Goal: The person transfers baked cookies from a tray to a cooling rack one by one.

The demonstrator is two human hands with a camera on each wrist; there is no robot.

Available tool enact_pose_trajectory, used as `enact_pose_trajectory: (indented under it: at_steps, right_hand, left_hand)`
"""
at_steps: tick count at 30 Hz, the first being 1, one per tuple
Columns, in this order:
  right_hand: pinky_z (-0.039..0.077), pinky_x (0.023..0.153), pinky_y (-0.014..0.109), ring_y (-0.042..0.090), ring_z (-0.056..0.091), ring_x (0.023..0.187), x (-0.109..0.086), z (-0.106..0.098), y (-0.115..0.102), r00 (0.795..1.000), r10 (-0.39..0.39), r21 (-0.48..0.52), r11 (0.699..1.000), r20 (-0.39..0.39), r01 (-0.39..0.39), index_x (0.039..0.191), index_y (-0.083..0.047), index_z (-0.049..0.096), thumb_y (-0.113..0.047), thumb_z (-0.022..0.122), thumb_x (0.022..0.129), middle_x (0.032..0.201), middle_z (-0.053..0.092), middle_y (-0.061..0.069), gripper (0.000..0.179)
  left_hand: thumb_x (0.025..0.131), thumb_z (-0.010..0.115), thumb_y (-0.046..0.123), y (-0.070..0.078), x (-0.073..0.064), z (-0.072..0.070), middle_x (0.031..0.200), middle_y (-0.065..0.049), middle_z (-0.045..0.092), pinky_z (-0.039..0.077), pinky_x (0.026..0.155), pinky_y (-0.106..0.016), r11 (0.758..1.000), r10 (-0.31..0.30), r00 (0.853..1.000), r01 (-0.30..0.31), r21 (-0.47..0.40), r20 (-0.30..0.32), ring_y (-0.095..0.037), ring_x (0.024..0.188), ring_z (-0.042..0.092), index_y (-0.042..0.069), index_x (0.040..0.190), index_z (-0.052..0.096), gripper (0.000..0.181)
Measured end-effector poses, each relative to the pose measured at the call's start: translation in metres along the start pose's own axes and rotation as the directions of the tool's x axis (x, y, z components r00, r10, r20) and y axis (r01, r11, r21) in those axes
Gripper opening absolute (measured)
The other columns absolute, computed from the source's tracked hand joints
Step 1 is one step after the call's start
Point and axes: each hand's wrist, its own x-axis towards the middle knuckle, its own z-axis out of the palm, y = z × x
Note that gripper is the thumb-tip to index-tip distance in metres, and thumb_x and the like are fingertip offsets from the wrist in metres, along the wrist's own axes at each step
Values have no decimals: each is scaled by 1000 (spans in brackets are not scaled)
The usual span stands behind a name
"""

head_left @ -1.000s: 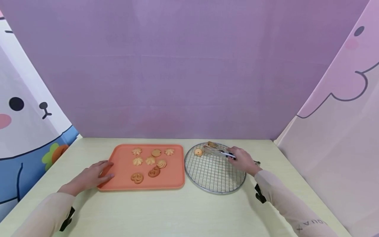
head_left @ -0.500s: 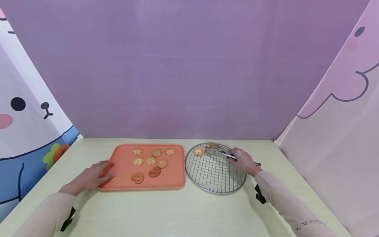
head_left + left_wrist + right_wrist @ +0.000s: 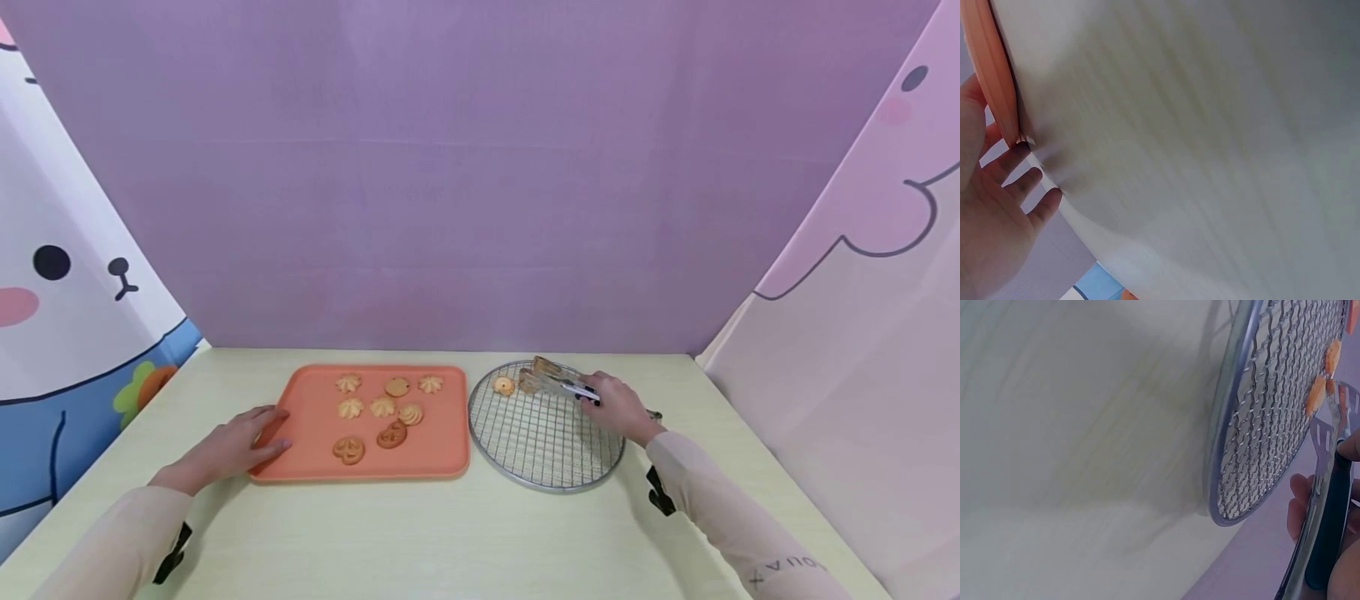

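Note:
My left hand [image 3: 234,444] rests at the left rim of the orange tray [image 3: 300,462], with thumb and fingers spread about that edge. Several cookies lie on the tray, among them a pretzel-shaped one [image 3: 348,451] and a round one [image 3: 397,387]. Over the far right of the round wire rack, my right hand [image 3: 613,407] grips a pair of tongs [image 3: 576,390] by the dark handle, the two arms apart at the tips. A swirl cookie [image 3: 503,386] sits on the rack, and a second cookie [image 3: 527,381] lies beside it at the tongs' tips.
The round wire rack [image 3: 551,442] with a metal rim stands just right of the tray. A pale table [image 3: 450,542] bears both. A purple backdrop [image 3: 450,208] rises behind, with printed cloths [image 3: 840,375] at either side.
The tongs' arms have spread further apart at the tips, and the second cookie shows more plainly on the rack. The left hand and tray stay as they were.

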Motion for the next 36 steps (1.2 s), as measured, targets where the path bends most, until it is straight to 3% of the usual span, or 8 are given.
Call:
enact_pose_trajectory:
  at_steps: [13, 20, 27, 31, 36]
  right_hand:
    - [53, 69, 40, 25, 62, 86, 5, -5, -14, 997, -73, -26, 997, -36, 72, 118, 3, 57, -14, 62, 84, 109, 61, 17, 39]
    - [44, 56, 26, 9, 52, 66, 8, -1, -30, 991, -130, -30, 991, -9, 130, 119, 2, 56, -14, 61, 84, 107, 62, 14, 39]
    - [51, 64, 32, 12, 59, 68, 9, 3, -50, 981, -193, -69, 979, -18, 192, 118, 0, 58, -15, 61, 84, 114, 61, 15, 38]
    - [51, 62, 29, 9, 55, 62, 13, 7, -58, 971, -236, -120, 966, -30, 231, 117, -3, 59, -17, 63, 82, 109, 63, 12, 38]
    - [52, 62, 27, 8, 54, 62, 19, 14, -67, 970, -244, -109, 964, -9, 242, 119, -3, 58, -17, 63, 82, 111, 62, 12, 40]
  left_hand:
    - [83, 58, 50, 1, 0, 0, 132, -30, 41, 38, 90, -64, 1000, -9, 1000, 9, 11, -3, -50, 118, 38, -1, 130, 44, 71]
    - [83, 58, 50, 1, 1, 0, 132, -31, 41, 38, 90, -65, 1000, -11, 1000, 11, 8, -1, -50, 118, 38, -1, 130, 44, 72]
    - [83, 59, 49, 0, 2, 0, 132, -31, 41, 38, 90, -65, 1000, -4, 1000, 4, 10, 0, -50, 118, 38, -2, 130, 44, 71]
    - [83, 58, 49, 0, 2, -1, 131, -31, 41, 38, 90, -65, 1000, 1, 1000, -1, 5, 3, -51, 118, 38, -2, 130, 44, 71]
    - [83, 57, 51, -2, 3, 0, 132, -31, 40, 37, 90, -65, 1000, -13, 1000, 13, -1, 16, -51, 118, 38, -1, 131, 44, 72]
